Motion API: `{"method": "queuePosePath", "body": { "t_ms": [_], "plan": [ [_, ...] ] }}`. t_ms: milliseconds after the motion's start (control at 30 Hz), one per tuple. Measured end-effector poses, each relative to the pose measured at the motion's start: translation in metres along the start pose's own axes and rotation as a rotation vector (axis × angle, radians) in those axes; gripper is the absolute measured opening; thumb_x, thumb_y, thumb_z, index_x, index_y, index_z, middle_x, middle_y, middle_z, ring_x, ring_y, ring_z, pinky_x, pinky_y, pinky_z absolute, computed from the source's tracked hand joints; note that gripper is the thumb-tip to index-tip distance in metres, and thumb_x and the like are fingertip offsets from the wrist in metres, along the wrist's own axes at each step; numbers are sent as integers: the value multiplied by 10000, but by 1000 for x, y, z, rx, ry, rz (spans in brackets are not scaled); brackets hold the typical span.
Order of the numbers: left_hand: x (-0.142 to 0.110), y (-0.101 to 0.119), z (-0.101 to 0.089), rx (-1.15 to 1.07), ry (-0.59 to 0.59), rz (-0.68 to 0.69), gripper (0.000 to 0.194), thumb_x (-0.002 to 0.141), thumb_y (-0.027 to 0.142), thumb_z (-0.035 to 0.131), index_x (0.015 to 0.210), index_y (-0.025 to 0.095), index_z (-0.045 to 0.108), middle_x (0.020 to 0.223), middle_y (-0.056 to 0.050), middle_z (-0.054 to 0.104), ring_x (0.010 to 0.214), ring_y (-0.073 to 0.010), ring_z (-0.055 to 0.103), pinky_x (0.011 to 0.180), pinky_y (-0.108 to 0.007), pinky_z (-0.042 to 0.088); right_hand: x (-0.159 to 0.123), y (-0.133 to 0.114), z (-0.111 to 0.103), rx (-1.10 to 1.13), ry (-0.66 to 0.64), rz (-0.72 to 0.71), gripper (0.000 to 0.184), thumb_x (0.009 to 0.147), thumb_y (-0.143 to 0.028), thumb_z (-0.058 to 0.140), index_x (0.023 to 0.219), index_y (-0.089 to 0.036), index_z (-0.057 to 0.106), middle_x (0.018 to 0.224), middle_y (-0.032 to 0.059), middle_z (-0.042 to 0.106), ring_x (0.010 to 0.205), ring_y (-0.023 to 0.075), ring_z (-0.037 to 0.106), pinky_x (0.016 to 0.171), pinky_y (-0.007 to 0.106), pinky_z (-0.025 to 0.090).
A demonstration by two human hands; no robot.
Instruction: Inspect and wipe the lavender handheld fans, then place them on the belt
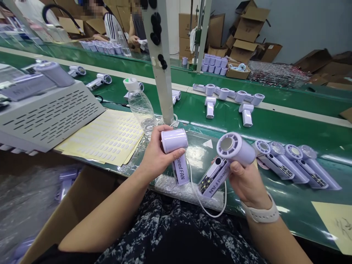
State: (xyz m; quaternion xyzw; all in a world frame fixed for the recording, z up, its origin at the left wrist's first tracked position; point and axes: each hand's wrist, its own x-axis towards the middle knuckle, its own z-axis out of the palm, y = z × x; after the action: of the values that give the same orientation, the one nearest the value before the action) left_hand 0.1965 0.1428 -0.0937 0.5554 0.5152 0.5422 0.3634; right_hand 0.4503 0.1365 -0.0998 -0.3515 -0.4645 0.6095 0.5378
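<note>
My left hand is wrapped round the head of a lilac handheld fan, its lettered handle pointing down. In my right hand is a second handheld fan, tilted so its round vented end faces up and left; its handle is uncovered on one side and shows the circuit parts inside. A thin white cable loops below and between the two fans. Bubble wrap lies on the bench edge beneath them. Right of my right hand, several more fans lie in a slanted row.
A clear bottle and sticker sheets are to the left, beside a grey slotted box. A metal post rises ahead. Fans lie on the green conveyor. People stand behind it. A paper lies at right.
</note>
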Motion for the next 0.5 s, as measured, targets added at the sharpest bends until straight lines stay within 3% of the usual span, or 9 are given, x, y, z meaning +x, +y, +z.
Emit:
{"method": "queuePosePath", "body": {
  "t_ms": [67, 167, 233, 333, 400, 467, 500],
  "plan": [
    [4, -1, 23, -109, 38, 30, 673, 710, 456, 854, 1213, 273, 446, 1119, -26, 571, 861, -158, 636, 721, -278, 566, -5, 3, 6, 53, -118, 52, 679, 678, -579, 943, 1229, -262, 705, 1124, 86, 737, 1014, 296, 696, 962, 453, 563],
    [9, 4, 69, -268, 99, 74, 694, 754, 496, 814, 1267, 295, 393, 1223, -48, 525, 947, -184, 657, 798, -326, 583, -5, 3, 12, -31, -334, 27, 941, 496, -687, 969, 1275, -234, 698, 1313, 130, 657, 1198, 364, 613, 1056, 489, 496],
    [14, 11, 92, -287, 18, 87, 705, 822, 530, 742, 1352, 301, 338, 1265, -76, 526, 1010, -211, 666, 864, -373, 586, -5, -6, 2, -165, -349, -38, 932, 427, -722, 965, 1166, -198, 747, 1369, 151, 610, 1262, 397, 560, 1098, 504, 450],
    [27, 24, 98, -85, -380, 156, 699, 920, 557, 609, 1487, 304, 288, 1474, -144, 463, 1285, -291, 577, 1085, -490, 495, -14, -37, -51, -347, -123, -56, 826, 488, -751, 933, 1064, -182, 766, 1217, 156, 686, 1100, 370, 650, 1007, 484, 510],
    [41, 28, 90, 205, -665, 203, 681, 925, 572, 593, 1514, 342, 341, 1629, -118, 323, 1466, -328, 406, 1187, -528, 390, -28, -66, -106, -484, 87, 15, 717, 546, -771, 889, 931, -180, 764, 915, 132, 745, 816, 340, 697, 761, 440, 581],
    [61, 24, 85, 514, -847, 192, 676, 902, 592, 614, 1507, 379, 402, 1685, -74, 250, 1514, -346, 333, 1184, -531, 393, -41, -95, -165, -741, 393, 92, 643, 545, -758, 857, 830, -193, 739, 781, 124, 735, 699, 355, 678, 613, 429, 558],
    [74, 20, 86, 648, -886, 167, 671, 894, 596, 618, 1502, 387, 426, 1690, -65, 253, 1507, -351, 349, 1159, -518, 423, -45, -109, -191, -918, 522, 120, 611, 551, -720, 847, 854, -200, 742, 814, 128, 747, 742, 378, 683, 641, 445, 558]
  ]
}}
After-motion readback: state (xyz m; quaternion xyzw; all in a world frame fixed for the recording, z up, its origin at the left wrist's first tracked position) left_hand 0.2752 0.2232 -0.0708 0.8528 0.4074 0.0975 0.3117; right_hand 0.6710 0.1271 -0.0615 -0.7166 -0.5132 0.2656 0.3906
